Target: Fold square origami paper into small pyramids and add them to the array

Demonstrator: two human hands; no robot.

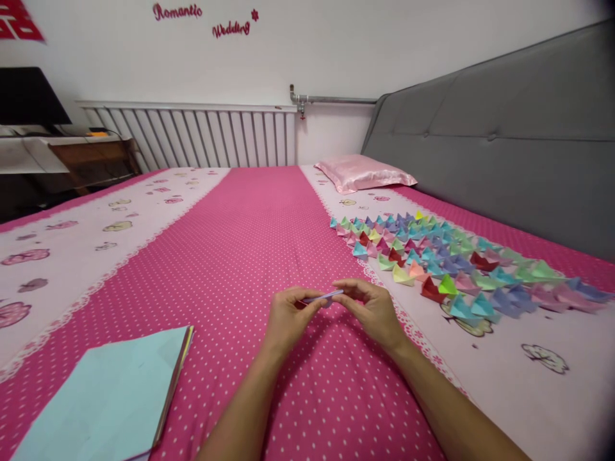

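Paper (328, 296) looks pale purple, small and thin, seen nearly edge-on.

Red cursive lettering (177, 11) on the plain white wall (336, 51) reads "Romantic" and, lower right, "Wedding". A red, angular character sign (26, 22) on it is cut off at the left edge.

single view, worn on my head | faces forward and down over pink white-dotted cloth bedspread (269, 224) | my bare left hand (292, 315), bare right hand (373, 310) near, below centre | flat white wall (336, 38) far, up top
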